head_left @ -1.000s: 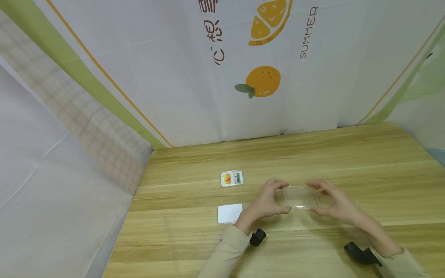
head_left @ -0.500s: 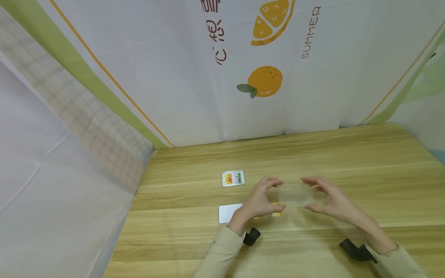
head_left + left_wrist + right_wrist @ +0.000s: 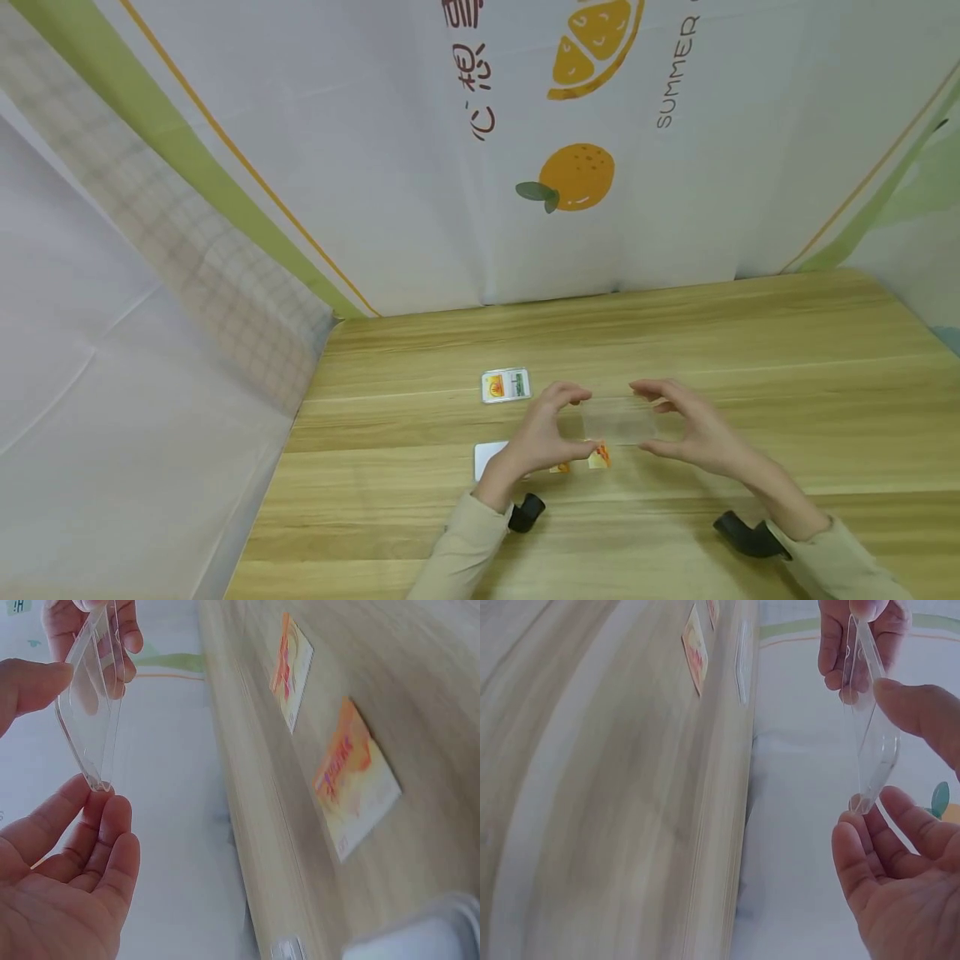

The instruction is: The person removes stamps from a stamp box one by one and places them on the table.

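Note:
Both hands hold up a thin, clear plastic case point(image 3: 618, 419), with thumbs on the near edge and fingers on the far edge. My left hand point(image 3: 543, 429) pinches its left end, and my right hand point(image 3: 697, 429) pinches the right end. Seen edge-on in the right wrist view, the clear case point(image 3: 870, 727) shows two layers and nothing inside. Below it on the table lie two small orange-and-cream stamp-like paper pieces: one paper piece point(image 3: 356, 780) is nearer the left wrist camera, the other paper piece point(image 3: 292, 671) farther off.
A clear-edged case with colourful printed pieces inside point(image 3: 506, 385) lies farther back on the wooden table point(image 3: 750, 350). Left of my left wrist is a white-faced case point(image 3: 487, 458), partly covered by the forearm. A printed cloth point(image 3: 375, 167) hangs behind the table.
Both hands have moved left together with the clear case between them. The two paper pieces, at first mostly covered by the left hand, now show beside its thumb.

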Tool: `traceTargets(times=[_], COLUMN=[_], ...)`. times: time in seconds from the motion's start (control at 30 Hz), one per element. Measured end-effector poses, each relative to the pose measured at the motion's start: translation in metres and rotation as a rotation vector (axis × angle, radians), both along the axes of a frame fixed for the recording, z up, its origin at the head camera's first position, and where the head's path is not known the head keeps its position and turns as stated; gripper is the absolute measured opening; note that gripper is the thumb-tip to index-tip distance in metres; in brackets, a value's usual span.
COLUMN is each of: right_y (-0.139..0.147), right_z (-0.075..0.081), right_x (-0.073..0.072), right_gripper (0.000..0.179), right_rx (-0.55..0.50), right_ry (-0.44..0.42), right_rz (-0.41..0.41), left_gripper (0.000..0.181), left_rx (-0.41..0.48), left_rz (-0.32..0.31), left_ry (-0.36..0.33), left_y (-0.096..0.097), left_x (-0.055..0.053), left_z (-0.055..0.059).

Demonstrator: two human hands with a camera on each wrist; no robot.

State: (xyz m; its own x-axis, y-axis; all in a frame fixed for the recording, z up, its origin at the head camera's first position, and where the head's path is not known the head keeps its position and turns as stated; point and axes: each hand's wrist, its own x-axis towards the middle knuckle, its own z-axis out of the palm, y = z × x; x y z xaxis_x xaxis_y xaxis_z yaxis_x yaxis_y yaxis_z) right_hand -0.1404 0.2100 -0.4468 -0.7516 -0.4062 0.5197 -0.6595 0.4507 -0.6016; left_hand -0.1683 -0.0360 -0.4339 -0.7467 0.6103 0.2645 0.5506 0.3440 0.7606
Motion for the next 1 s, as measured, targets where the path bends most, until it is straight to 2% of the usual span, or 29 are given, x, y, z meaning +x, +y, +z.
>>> traceTargets(times=[0.33, 0.5, 0.63, 1.0], right_y=[-0.015, -0.022, -0.029, -0.047], right_z=[-0.001, -0.002, -0.001, -0.001], right_x=[-0.005, -0.007, -0.009, -0.015], right_gripper=[0.074, 0.073, 0.071, 0.067], right_rx=[0.007, 0.015, 0.013, 0.005], right_ry=[0.010, 0.017, 0.001, -0.030], right_rz=[0.025, 0.034, 0.042, 0.082], left_gripper=[0.057, 0.056, 0.057, 0.055], left_rx=[-0.002, -0.008, 0.000, -0.009], left_rz=[0.029, 0.042, 0.047, 0.097], left_ry=[-0.022, -0.003, -0.019, 0.009], left_y=[-0.016, -0.024, -0.031, -0.049], left_x=[0.001, 0.003, 0.004, 0.006], left_z=[0.001, 0.001, 0.001, 0.003])
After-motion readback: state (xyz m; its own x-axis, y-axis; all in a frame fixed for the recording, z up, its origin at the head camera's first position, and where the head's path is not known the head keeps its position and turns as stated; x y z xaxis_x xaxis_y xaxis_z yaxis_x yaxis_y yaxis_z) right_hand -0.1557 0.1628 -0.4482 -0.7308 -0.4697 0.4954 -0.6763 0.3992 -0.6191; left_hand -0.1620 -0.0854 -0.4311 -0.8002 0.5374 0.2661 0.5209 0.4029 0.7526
